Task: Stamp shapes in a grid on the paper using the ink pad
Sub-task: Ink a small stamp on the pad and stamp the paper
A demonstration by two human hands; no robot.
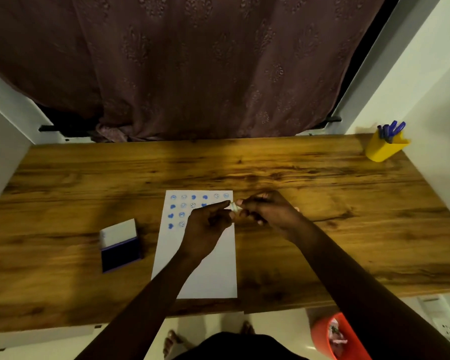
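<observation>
Over the paper's (205, 266) right edge, left hand (205, 229) and right hand (268, 211) both pinch a small stamp (235, 207) at fingertips; likely light, rigid, best held by its sides. Ink pad (121, 252) lies open leftward.

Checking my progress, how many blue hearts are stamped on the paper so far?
6 show on the paper: three down the left column, two in the top row, one beneath. The hands may hide more.

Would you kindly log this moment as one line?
both hands pinch stamp over paper | grid partly stamped | ink pad open, left
</observation>
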